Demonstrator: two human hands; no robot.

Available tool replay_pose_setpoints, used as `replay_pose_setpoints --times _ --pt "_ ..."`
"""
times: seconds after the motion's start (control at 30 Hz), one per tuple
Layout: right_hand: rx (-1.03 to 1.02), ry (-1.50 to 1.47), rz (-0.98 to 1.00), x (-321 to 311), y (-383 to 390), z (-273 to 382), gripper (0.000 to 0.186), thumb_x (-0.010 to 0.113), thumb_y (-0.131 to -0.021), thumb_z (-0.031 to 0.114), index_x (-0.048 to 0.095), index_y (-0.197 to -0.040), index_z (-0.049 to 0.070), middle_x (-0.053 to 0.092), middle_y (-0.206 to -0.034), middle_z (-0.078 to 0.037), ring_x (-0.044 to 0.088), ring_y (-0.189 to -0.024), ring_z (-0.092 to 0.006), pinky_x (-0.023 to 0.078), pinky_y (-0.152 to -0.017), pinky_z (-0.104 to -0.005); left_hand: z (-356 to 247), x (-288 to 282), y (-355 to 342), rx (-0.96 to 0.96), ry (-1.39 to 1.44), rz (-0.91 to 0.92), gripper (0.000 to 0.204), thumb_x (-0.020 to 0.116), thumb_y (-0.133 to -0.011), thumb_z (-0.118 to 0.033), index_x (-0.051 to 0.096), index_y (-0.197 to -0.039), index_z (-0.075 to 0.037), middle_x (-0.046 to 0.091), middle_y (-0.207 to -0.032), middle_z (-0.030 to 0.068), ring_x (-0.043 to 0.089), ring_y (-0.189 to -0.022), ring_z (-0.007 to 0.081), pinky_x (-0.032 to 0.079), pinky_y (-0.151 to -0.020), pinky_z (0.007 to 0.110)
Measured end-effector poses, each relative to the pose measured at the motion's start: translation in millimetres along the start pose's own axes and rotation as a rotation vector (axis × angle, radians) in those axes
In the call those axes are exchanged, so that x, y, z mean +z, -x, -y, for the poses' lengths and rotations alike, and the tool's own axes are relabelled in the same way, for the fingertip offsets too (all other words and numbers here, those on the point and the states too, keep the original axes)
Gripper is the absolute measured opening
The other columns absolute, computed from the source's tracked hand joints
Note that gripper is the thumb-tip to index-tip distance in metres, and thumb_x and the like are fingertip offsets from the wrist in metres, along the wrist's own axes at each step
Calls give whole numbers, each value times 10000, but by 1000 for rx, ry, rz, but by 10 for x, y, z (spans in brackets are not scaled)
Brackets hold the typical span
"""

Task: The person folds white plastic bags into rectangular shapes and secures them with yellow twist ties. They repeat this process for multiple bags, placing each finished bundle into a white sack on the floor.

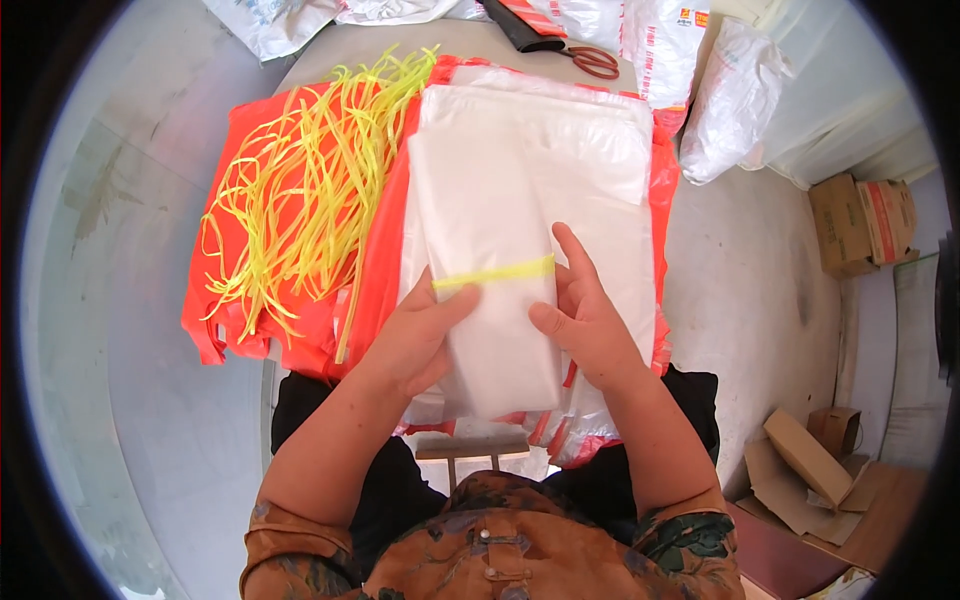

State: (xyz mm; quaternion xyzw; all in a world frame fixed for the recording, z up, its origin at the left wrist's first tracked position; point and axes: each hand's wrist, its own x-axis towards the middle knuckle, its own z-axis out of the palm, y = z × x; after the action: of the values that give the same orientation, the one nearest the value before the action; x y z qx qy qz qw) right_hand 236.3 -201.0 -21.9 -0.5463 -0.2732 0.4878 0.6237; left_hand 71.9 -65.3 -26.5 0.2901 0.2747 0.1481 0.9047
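A long folded bundle of whitish plastic bags (500, 355) lies in front of me, with a yellow strip (500, 272) running across its middle. My left hand (415, 330) grips the bundle's left edge, its thumb on top by the strip and its other fingers hidden. At the right edge, my right hand (590, 320) holds the bundle with the thumb on its side and the index finger pointing up and away. Beneath is a stack of flat whitish plastic bags (600, 150) on red plastic sheeting (665, 200).
Loose yellow strips (310, 190) lie tangled on red plastic (245, 140) at the left. Scissors with reddish-brown handles (595, 62) rest at the far edge of the table (380, 42). White sacks (735, 100) stand behind. Cardboard boxes (845, 225) and opened cardboard (800, 480) are at the right.
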Motion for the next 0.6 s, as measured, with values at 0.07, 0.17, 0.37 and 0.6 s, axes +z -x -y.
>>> replay_pose_setpoints --times 0.07,0.17,0.37,0.6 --pt "-45 -15 3 42 23 2 1007 726 -978 102 37 -1710 43 416 -1636 -239 469 -1471 -286 419 -1186 -406 18 -35 29 46 19 83 620 546 -1091 -62 286 -1652 -100 508 -1558 144 560 -1396 265 508 -1140 451" --pt "-66 27 25 37 32 -7 946 735 -962 109 139 -1691 21 473 -1586 -212 487 -1446 -263 428 -1176 -405 12 -47 39 91 -172 81 626 544 -1092 -75 277 -1657 -79 518 -1545 130 549 -1391 230 488 -1140 419" --pt "174 64 -19 -61 -55 -34 734 748 -943 97 392 -1576 -4 606 -1445 -121 611 -1291 -209 497 -1105 -375 25 -48 -44 201 -470 0 555 523 -1121 -196 354 -1623 -28 544 -1517 105 544 -1372 208 452 -1147 388" --pt "12 -54 -143 -207 -67 95 763 727 -918 38 373 -1592 -9 601 -1449 -135 615 -1291 -212 508 -1098 -375 -76 -238 -107 732 -1270 -137 605 598 -1043 -208 427 -1594 -26 496 -1586 163 491 -1456 318 393 -1197 458"
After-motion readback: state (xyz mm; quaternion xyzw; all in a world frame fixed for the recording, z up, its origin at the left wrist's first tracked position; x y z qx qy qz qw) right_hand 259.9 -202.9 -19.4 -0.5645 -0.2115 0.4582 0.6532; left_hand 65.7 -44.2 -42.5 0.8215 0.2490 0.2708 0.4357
